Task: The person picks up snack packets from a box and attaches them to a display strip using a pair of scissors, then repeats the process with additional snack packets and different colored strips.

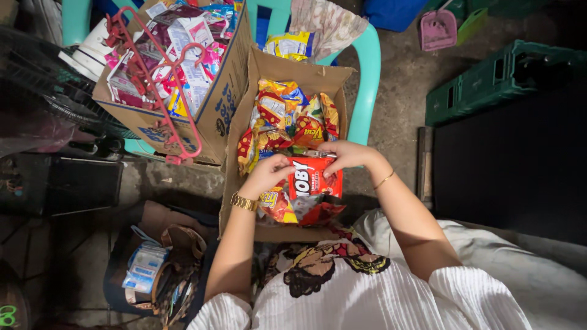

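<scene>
From up here I see my left hand and right hand both on a red snack packet, which sits upright at the near end of the open cardboard box, on top of the other bright snack bags piled inside. The left hand's fingers are curled together and pinched on the packet's top left corner; the right hand's fingers are bent and closed on its top right edge, with something small and metallic that I cannot make out sitting along that top edge between the two hands. The packet's long axis runs away from me, up and down in the view, so its upper edge lies crosswise right under both sets of fingertips and its body hangs toward my lap. Neither hand is really nearer; the packet is between them, the left a touch lower on it. A gold watch sits on the left wrist and a thin bracelet on the right. Just beside the box to the left is a second carton of sachets with a red hanger lying across it, both resting on a teal plastic chair
</scene>
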